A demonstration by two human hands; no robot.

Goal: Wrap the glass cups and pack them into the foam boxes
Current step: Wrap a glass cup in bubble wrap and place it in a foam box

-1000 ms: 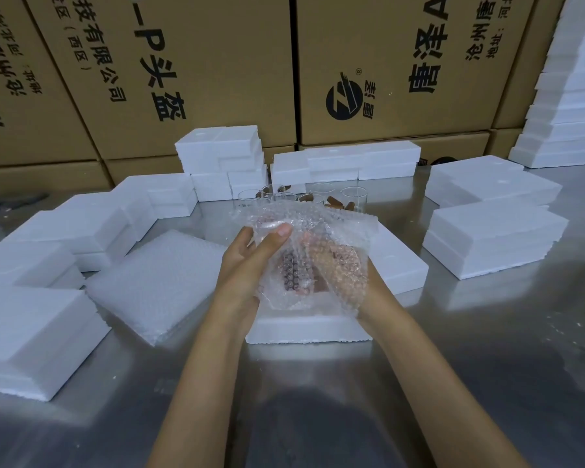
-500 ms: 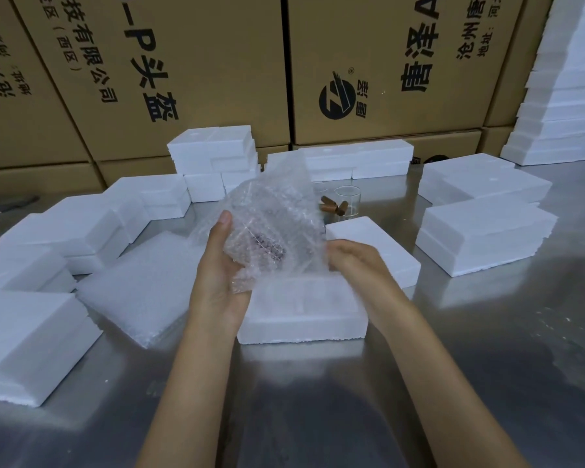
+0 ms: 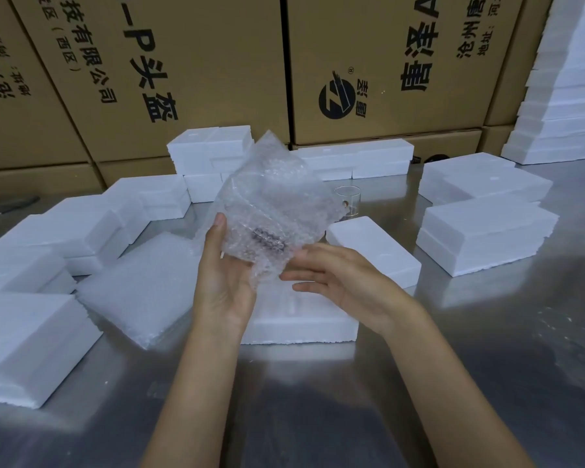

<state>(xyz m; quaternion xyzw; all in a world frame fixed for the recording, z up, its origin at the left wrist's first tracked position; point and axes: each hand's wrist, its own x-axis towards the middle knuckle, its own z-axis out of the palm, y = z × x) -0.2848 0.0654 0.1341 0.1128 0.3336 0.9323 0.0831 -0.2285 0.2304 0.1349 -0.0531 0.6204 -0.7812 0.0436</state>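
The left hand (image 3: pixel 225 278), at centre frame, gripped the bubble-wrapped cup (image 3: pixel 267 217) from below and from its left side, thumb up along the edge of the wrap and fingers curled beneath. The bundle rose up and to the right out of that hand, tilted, its long axis running from lower left to upper right of the frame; something dark showed through the film near its lower end. The right hand (image 3: pixel 335 275) lay just to the lower right of the bundle, released, fingers straight and pointing left, their tips at or just short of the loose wrap; contact could not be told. Directly beneath both hands sat the open foam box (image 3: pixel 301 327) on the steel surface (image 3: pixel 487 366), so the bundle lay straight above its likely place, and the left hand, already holding it, was the nearer one to lower it. A foam lid (image 3: pixel 375 251) rested just right of the hands, with a bare glass cup (image 3: pixel 348 201) standing behind it, toward the upper right
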